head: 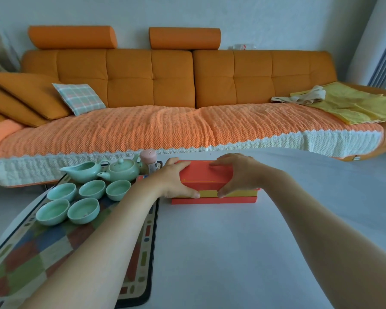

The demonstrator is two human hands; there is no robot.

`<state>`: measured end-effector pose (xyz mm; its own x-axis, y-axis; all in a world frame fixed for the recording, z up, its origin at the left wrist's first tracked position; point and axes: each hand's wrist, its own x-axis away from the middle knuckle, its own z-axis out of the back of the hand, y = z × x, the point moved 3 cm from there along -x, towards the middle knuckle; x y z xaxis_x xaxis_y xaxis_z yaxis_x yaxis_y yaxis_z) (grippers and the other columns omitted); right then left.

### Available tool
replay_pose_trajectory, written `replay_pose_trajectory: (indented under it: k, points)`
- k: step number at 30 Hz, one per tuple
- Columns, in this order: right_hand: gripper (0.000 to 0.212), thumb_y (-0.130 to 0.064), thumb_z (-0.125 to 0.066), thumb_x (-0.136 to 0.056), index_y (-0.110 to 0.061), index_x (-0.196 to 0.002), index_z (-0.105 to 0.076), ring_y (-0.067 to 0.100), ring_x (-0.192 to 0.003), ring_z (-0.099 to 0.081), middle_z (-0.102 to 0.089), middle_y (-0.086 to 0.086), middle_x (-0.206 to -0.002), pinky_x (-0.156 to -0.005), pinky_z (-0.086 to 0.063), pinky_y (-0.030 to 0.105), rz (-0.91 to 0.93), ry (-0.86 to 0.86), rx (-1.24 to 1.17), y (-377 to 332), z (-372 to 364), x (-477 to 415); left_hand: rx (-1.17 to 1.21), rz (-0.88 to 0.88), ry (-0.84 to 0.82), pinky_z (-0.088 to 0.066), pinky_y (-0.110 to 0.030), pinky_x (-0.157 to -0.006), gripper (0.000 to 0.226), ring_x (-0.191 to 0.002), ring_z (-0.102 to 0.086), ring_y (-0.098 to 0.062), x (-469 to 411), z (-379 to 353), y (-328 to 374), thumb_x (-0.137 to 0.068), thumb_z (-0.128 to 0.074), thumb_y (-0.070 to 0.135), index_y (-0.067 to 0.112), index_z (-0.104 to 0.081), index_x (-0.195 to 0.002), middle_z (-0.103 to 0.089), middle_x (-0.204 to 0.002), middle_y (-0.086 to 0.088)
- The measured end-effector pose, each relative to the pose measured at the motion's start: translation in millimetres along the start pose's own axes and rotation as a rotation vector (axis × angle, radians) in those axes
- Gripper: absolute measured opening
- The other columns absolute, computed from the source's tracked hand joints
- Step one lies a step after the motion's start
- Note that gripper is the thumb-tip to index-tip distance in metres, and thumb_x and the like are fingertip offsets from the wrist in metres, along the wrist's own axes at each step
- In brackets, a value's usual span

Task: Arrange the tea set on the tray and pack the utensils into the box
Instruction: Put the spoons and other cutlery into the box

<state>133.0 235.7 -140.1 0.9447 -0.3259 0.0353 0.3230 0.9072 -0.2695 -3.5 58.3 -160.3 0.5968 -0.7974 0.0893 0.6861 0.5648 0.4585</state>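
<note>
Head view: tea set (120, 169) on tray (54, 248). Closing step: my left hand (176, 179) and right hand (236, 175), fingers curled round red lid (206, 175) ends, over yellow-lined box base (214, 200) on bench (232, 253). Next: align edges, press down evenly.

Box lid (205, 173): red-orange, one thin yellow line across its front face. Box base (214, 200) at far edge of surface: same red-orange, with a yellow band above it. Surface (232, 253): plain white-grey. Tray (54, 248) at left edge: patchwork of red, green, blue and cream squares, cream border with coloured dashes, black rim. Cups (91, 188), teapot (122, 169), pitcher (83, 171): all plain pale celadon green. Jar (148, 156) behind teapot: pink cap. Sofa (129, 72): orange. Sofa cover (143, 128): orange waffle weave, white lace trim. Cushion (79, 98): green-pink-white plaid. Cloth (352, 103) on sofa's right end: yellow.
</note>
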Motion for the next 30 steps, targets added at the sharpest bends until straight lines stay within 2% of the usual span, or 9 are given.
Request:
replay_pose_trajectory:
  k: [2,5,8,12,16,19,23,26,30]
  points:
    - [0.108,-0.071,-0.082,-0.045,-0.059,-0.141,-0.034,0.022,-0.147,-0.019,-0.016,-0.017,-0.159,-0.111,-0.034,0.053,-0.040,0.002,-0.060,4.5,-2.8,0.1,-0.016,-0.001,-0.019,-0.029,-0.036,-0.113,0.113,-0.144,-0.024,-0.021,-0.6,-1.1,-1.7,-0.064,-0.080,0.063,0.038,-0.018,-0.155,-0.004,-0.161,0.013]
    - [0.114,-0.069,-0.085,-0.045,-0.057,-0.144,-0.029,0.026,-0.145,-0.026,-0.002,-0.017,-0.161,-0.105,-0.042,0.047,-0.121,-0.037,-0.126,13.5,-7.1,3.4,-0.012,-0.017,-0.027,-0.028,-0.036,-0.115,0.112,-0.147,-0.021,-0.021,0.0,-4.2,-3.5,-0.068,-0.078,0.064,0.036,-0.014,-0.156,0.001,-0.163,0.013]
    - [0.107,-0.057,-0.087,-0.054,-0.055,-0.145,-0.030,0.028,-0.141,-0.034,-0.005,-0.012,-0.162,-0.098,-0.045,0.041,-0.104,-0.041,-0.081,15.9,-10.5,7.5,0.030,-0.054,-0.008,-0.028,-0.026,-0.107,0.107,-0.147,-0.022,-0.018,4.2,-10.3,-2.2,-0.076,-0.076,0.057,0.031,-0.013,-0.157,0.004,-0.163,0.015]
    - [0.104,-0.048,-0.089,-0.058,-0.052,-0.145,-0.032,0.025,-0.137,-0.036,-0.019,-0.006,-0.158,-0.103,-0.043,0.042,-0.042,0.002,-0.076,16.0,-15.0,13.9,0.065,-0.077,0.036,-0.022,-0.026,-0.113,0.100,-0.149,-0.016,-0.014,11.7,-17.7,-0.8,-0.082,-0.076,0.045,0.025,-0.014,-0.158,0.005,-0.164,0.013]
    - [0.108,-0.057,-0.087,-0.058,-0.050,-0.148,-0.027,0.024,-0.149,-0.014,-0.014,-0.006,-0.161,-0.116,-0.028,0.047,-0.023,0.006,-0.068,15.8,-24.4,20.8,0.031,-0.068,0.016,-0.021,-0.029,-0.117,0.101,-0.150,-0.011,-0.015,19.6,-26.4,0.1,-0.084,-0.072,0.048,0.024,-0.007,-0.158,0.012,-0.164,0.012]
    - [0.096,-0.071,-0.071,-0.070,-0.050,-0.150,-0.023,0.021,-0.152,0.004,-0.008,-0.005,-0.164,-0.121,-0.012,0.049,-0.029,0.003,-0.087,13.3,-29.3,23.2,-0.029,-0.006,-0.002,-0.013,-0.045,-0.122,0.096,-0.151,0.002,-0.017,21.1,-29.5,5.2,-0.085,-0.053,0.070,0.030,-0.004,-0.157,0.014,-0.164,0.012]
    - [0.063,-0.071,-0.032,-0.093,-0.050,-0.151,-0.021,0.020,-0.152,0.003,-0.008,-0.003,-0.165,-0.120,-0.010,0.047,-0.073,0.031,-0.053,8.0,-31.4,18.7,-0.018,0.041,0.047,-0.005,-0.048,-0.122,0.064,-0.151,0.010,-0.018,16.0,-32.5,12.3,-0.100,-0.022,0.060,0.033,-0.008,-0.157,0.013,-0.165,0.007]
    - [0.061,-0.070,-0.027,-0.095,-0.050,-0.152,-0.017,0.018,-0.152,0.001,-0.007,-0.005,-0.165,-0.121,-0.013,0.046,-0.069,0.051,0.030,9.5,-34.5,14.9,-0.030,0.069,0.038,-0.008,-0.047,-0.122,0.067,-0.152,0.007,-0.019,13.2,-33.5,13.0,-0.102,-0.023,0.056,0.027,-0.002,-0.158,0.018,-0.164,0.005]
    - [0.060,-0.069,-0.033,-0.094,-0.048,-0.150,-0.028,0.017,-0.152,-0.005,-0.016,-0.006,-0.164,-0.121,-0.009,0.041,-0.030,0.097,-0.023,16.3,-30.8,12.1,-0.017,0.118,0.003,-0.013,-0.045,-0.120,0.084,-0.152,0.001,-0.020,14.5,-30.5,17.7,-0.096,-0.033,0.064,0.022,0.004,-0.158,0.023,-0.162,0.007]
